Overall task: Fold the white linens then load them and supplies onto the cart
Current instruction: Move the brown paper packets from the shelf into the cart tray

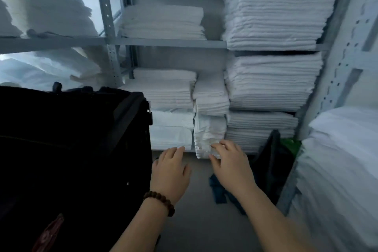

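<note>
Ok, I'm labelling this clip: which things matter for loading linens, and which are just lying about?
Job: narrow white folded linen stack, black fabric cart, left hand, right hand.
Lying about: crumpled teal floor cloth, green bag, dark draped garment.
</note>
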`<state>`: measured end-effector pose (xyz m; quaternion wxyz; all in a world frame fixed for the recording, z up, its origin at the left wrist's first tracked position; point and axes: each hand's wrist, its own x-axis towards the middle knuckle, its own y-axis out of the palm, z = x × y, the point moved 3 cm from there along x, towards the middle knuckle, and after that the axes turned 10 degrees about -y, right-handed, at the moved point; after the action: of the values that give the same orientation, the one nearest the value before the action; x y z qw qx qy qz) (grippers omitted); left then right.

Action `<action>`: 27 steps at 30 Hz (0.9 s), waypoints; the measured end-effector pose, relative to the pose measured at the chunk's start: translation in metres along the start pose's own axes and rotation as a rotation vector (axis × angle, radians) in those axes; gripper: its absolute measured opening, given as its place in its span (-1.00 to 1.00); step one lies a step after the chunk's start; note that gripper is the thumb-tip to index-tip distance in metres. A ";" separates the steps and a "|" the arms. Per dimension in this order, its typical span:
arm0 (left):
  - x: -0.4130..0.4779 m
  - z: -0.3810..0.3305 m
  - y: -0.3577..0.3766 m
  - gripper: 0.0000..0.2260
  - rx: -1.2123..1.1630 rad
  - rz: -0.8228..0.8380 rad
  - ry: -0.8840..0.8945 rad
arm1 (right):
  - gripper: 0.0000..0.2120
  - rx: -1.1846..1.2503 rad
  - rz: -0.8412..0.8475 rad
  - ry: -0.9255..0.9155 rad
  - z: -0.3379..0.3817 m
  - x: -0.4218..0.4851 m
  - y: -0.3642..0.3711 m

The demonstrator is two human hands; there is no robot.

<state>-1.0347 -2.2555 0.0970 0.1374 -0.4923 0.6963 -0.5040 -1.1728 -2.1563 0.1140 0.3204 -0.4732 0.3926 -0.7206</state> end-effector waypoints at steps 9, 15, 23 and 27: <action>-0.086 -0.071 0.070 -0.54 -0.073 0.219 0.178 | -0.62 -0.098 0.026 0.269 -0.063 -0.139 -0.019; -0.143 -0.133 0.107 -0.53 -0.057 0.352 0.322 | -0.63 -0.163 0.001 0.419 -0.099 -0.227 -0.051; -0.224 -0.230 0.139 -0.53 -0.092 0.494 0.560 | -0.60 -0.217 0.000 0.667 -0.144 -0.335 -0.094; -0.265 -0.279 0.155 -0.54 -0.131 0.562 0.667 | -0.60 -0.249 0.009 0.793 -0.169 -0.390 -0.116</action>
<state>-1.1845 -1.8781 0.0133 0.0055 -0.1017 0.8398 -0.5333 -1.2056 -1.7305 0.0059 0.0879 -0.1926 0.5719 -0.7926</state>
